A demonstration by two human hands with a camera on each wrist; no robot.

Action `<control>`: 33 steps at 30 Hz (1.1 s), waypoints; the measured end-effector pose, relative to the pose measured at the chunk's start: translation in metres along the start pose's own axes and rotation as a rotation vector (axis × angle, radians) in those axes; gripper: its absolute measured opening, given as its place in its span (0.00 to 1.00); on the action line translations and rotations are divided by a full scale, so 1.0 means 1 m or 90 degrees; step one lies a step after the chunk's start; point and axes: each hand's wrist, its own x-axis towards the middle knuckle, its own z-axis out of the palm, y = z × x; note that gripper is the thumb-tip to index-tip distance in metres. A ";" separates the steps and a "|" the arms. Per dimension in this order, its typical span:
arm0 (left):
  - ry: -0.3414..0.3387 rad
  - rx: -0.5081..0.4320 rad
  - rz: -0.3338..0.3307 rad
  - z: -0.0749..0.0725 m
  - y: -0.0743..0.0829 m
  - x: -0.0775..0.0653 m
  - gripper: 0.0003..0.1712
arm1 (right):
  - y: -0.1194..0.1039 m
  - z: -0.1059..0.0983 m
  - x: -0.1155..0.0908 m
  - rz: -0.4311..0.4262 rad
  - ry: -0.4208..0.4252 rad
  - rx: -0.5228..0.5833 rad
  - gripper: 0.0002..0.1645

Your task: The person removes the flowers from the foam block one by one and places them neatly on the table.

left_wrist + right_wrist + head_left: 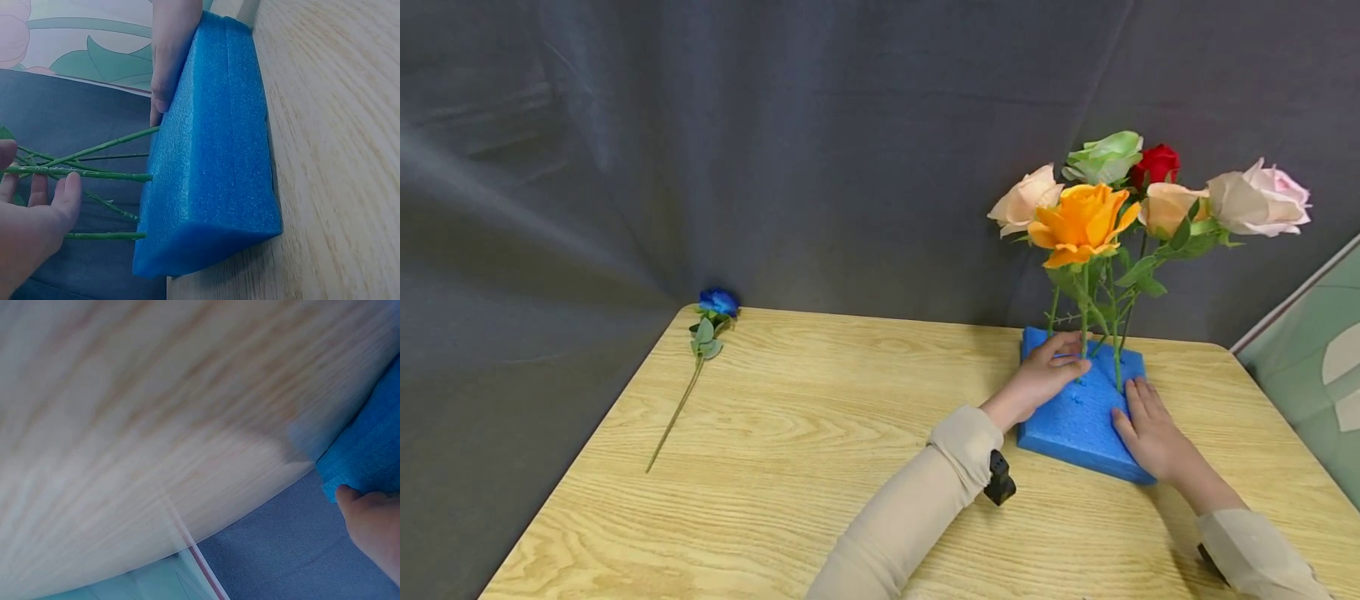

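A blue foam block (1067, 437) lies on the table with several artificial roses upright in it. My left hand (1037, 383) pinches the green stem of the orange rose (1084, 223) a little above the foam. In the left wrist view, the thumb and fingers of that hand (28, 234) are around the stem (119, 176), whose lower end meets the block (228, 150). My right hand (1159, 442) rests on the block's right edge, fingers extended along its top. Around the orange rose stand a green rose (1105, 158), a red rose (1157, 165) and several pale ones.
A blue rose (718, 302) with a long stem lies at the table's far left corner. Behind the wooden table (820, 417) hangs a dark grey curtain (850, 150). A green patterned panel (1311, 358) stands beyond the right edge.
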 end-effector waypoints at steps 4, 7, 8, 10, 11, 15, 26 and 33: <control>0.022 -0.005 0.015 0.000 -0.002 -0.002 0.15 | 0.001 0.001 -0.001 -0.006 0.007 -0.002 0.40; 0.031 0.004 0.036 0.000 -0.005 -0.002 0.13 | 0.002 0.001 -0.002 -0.010 0.012 -0.005 0.40; 0.034 0.004 0.043 -0.001 -0.006 -0.002 0.13 | 0.002 0.001 -0.002 -0.011 0.013 -0.007 0.40; 0.041 -0.007 0.055 -0.002 -0.008 -0.001 0.13 | 0.002 0.001 -0.003 -0.013 0.014 -0.009 0.40; 0.047 -0.015 0.056 -0.003 -0.008 -0.001 0.12 | 0.003 0.001 -0.003 -0.013 0.015 -0.010 0.40; 0.073 -0.075 0.052 -0.005 -0.009 0.000 0.12 | 0.002 0.002 -0.003 -0.012 0.015 -0.010 0.40; 0.128 -0.130 0.047 -0.010 -0.014 0.002 0.10 | 0.001 0.002 -0.002 -0.013 0.015 -0.005 0.40; 0.154 -0.173 0.042 -0.009 -0.016 0.003 0.11 | 0.001 0.002 -0.002 -0.009 0.010 -0.004 0.40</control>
